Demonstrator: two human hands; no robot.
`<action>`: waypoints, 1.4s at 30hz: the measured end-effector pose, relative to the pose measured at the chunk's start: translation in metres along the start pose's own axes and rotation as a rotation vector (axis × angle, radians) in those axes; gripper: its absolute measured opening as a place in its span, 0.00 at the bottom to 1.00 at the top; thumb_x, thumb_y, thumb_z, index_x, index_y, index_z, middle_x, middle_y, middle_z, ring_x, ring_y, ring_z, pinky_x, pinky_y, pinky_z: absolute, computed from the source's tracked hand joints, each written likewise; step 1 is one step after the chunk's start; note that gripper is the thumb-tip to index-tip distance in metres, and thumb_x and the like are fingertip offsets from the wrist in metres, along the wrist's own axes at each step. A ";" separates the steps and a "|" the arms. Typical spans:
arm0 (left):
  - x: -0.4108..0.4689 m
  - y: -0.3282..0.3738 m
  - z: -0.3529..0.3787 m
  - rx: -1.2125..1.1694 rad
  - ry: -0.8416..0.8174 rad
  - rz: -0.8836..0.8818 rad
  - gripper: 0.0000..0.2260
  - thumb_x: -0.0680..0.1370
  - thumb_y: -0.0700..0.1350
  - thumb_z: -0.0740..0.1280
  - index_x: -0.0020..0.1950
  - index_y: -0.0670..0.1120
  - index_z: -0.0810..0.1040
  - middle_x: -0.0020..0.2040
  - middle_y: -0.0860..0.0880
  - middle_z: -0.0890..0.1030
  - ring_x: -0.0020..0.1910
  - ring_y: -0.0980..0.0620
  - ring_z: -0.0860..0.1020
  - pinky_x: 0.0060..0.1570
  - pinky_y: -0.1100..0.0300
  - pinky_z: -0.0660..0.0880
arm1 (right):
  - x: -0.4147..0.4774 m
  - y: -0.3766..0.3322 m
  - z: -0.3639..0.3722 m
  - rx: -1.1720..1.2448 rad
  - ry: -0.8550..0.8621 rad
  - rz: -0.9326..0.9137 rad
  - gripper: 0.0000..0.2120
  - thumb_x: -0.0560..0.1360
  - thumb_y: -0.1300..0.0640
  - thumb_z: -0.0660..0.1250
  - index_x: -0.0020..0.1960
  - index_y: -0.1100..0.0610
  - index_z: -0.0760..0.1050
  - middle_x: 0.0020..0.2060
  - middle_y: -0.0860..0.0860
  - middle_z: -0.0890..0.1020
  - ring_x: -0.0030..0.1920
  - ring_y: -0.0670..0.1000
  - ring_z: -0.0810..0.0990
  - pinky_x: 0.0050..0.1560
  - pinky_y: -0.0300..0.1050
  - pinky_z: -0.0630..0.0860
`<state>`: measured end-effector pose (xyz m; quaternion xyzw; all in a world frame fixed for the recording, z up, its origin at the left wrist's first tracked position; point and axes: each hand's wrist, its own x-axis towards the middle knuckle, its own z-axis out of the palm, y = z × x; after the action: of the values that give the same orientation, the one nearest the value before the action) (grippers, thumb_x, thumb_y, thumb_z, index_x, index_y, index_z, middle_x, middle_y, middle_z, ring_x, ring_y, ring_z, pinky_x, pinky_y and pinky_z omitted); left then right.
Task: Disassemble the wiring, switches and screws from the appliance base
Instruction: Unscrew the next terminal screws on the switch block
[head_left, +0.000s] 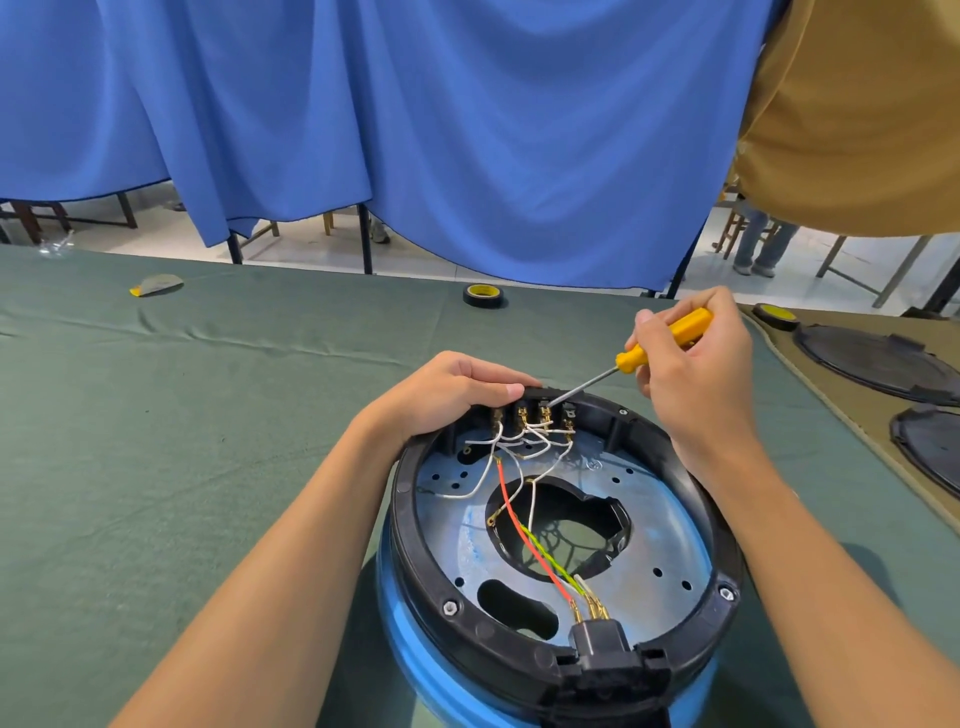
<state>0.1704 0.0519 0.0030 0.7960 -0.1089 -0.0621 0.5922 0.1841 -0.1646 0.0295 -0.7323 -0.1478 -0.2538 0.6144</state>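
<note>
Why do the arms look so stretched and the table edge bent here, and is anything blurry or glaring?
Head view: the wide-angle lens stretches the forearms toward the lower corners and curves the far edge of the table; light is soft and even, with faint shadows beside the appliance base; the left hand, right hand, screwdriver and wires look sharp, with no glare.

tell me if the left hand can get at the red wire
Probably yes: the red wire lies uncovered in the open base, close to the left hand. That hand grips the rim, though, so it would have to let go first.
</note>
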 end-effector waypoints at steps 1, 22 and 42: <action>0.000 0.000 0.000 0.003 0.002 0.001 0.10 0.79 0.40 0.66 0.57 0.50 0.83 0.51 0.50 0.85 0.53 0.54 0.82 0.59 0.64 0.73 | 0.000 0.000 0.000 -0.001 0.000 -0.007 0.07 0.78 0.57 0.65 0.46 0.57 0.67 0.34 0.52 0.79 0.32 0.44 0.78 0.34 0.41 0.73; 0.000 0.002 0.001 0.031 0.010 0.008 0.11 0.79 0.39 0.66 0.60 0.47 0.82 0.53 0.48 0.85 0.57 0.51 0.81 0.59 0.65 0.74 | 0.055 0.011 0.046 -0.275 -0.211 0.112 0.04 0.76 0.63 0.56 0.46 0.57 0.62 0.37 0.52 0.69 0.34 0.51 0.69 0.28 0.42 0.67; -0.004 0.005 0.001 0.111 0.026 0.023 0.10 0.80 0.42 0.66 0.57 0.52 0.83 0.53 0.51 0.85 0.56 0.53 0.81 0.64 0.59 0.72 | 0.014 0.003 0.011 -0.192 0.048 -0.096 0.14 0.78 0.58 0.64 0.41 0.48 0.60 0.35 0.60 0.75 0.28 0.52 0.78 0.21 0.42 0.73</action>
<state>0.1656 0.0510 0.0072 0.8271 -0.1137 -0.0388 0.5490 0.1991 -0.1556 0.0334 -0.7735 -0.1430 -0.3134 0.5321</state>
